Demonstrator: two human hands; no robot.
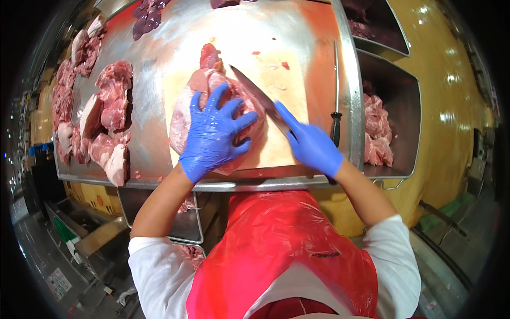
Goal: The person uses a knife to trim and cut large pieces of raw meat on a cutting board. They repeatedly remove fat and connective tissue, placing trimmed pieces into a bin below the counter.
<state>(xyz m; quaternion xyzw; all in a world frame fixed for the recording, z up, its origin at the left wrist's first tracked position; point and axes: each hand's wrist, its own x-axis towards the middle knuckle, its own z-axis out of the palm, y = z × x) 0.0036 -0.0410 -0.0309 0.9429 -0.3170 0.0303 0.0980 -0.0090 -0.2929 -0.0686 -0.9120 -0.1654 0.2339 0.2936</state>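
A large pale-pink cut of raw meat [183, 109] lies on a cream cutting board [289, 143], its narrow dark-red end pointing away from me. My left hand [215, 130], in a blue glove, rests on the meat with its fingers spread. In my right hand [313, 143], also blue-gloved, is a long knife [252, 87]. The blade slants up and left along the right side of the meat, its tip near the narrow end. The right fingers wrap the handle and hide it, with the index finger stretched along the blade.
Several raw meat pieces [114, 101] lie on the left of the steel table [149, 69]. Dark organ meat [147, 18] sits at the far edge. A sharpening steel [336, 106] lies right of the board. Beyond the table's right rim, a metal tub [406, 122] holds meat.
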